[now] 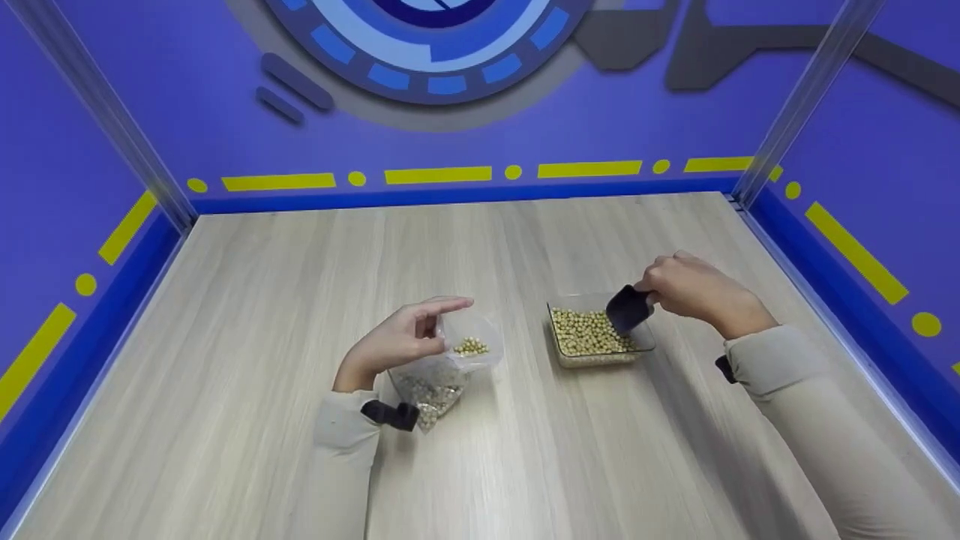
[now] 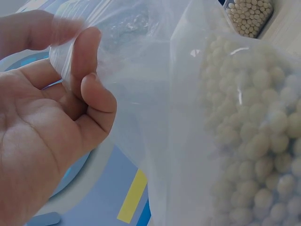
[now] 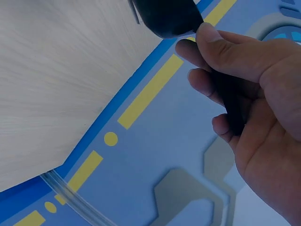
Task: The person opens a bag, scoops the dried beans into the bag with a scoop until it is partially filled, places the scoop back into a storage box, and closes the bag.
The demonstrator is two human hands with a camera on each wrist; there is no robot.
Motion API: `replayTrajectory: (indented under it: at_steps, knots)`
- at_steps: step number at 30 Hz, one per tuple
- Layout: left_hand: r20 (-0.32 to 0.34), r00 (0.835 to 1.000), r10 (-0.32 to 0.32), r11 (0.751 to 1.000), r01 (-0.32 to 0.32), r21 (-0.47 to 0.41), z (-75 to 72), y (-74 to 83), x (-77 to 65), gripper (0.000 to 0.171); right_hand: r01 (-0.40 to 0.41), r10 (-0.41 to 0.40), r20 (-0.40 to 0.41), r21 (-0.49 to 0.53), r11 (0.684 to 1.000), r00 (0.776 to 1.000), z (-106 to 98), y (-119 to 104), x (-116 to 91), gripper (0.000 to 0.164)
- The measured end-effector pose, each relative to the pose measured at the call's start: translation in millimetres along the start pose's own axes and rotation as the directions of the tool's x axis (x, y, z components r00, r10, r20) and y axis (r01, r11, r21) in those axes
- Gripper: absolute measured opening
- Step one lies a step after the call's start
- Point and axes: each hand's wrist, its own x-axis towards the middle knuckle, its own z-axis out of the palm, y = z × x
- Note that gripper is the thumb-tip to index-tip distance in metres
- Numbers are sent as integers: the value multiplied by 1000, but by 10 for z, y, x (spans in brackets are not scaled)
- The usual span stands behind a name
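Observation:
My left hand (image 1: 397, 339) pinches the rim of a clear plastic bag (image 2: 160, 94), its mouth spread open. Round pale beans (image 2: 256, 141), probably soybeans, fill the bag's lower part. In the right hand (image 1: 694, 291) I grip a black scoop (image 1: 628, 309) by its handle, with fingers wrapped round it in the right wrist view. The scoop's blade tilts down into a clear rectangular container (image 1: 600, 361) of the same beans (image 1: 589, 332), touching them at the right side. How much the blade holds is hidden.
Both things are on a light wooden table (image 1: 525, 465), the container to the right of the bag. Blue-purple panels (image 1: 450, 142) with yellow markings stand along the back and both sides, joined by metal corner posts (image 1: 806, 97).

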Motion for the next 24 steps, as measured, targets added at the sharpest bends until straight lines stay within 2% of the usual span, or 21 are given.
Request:
replayTrajectory:
  at_steps: [11,16,20,24]
  knots:
    - [3,1000,-4,1000,4,0,-2,16,-8,60,-63,57,74,76,995,996,82,-70,45,9]
    - [6,1000,3,1000,-3,-12,2,14,3,59,-52,42,77,135,989,996,132,-43,37,6]
    - [2,1000,9,1000,-9,-13,11,9,8,59,-66,48,85,219,973,995,183,2,25,9]
    - [0,1000,6,1000,-6,-14,16,8,-2,59,-92,61,109,315,945,992,245,36,15,19]
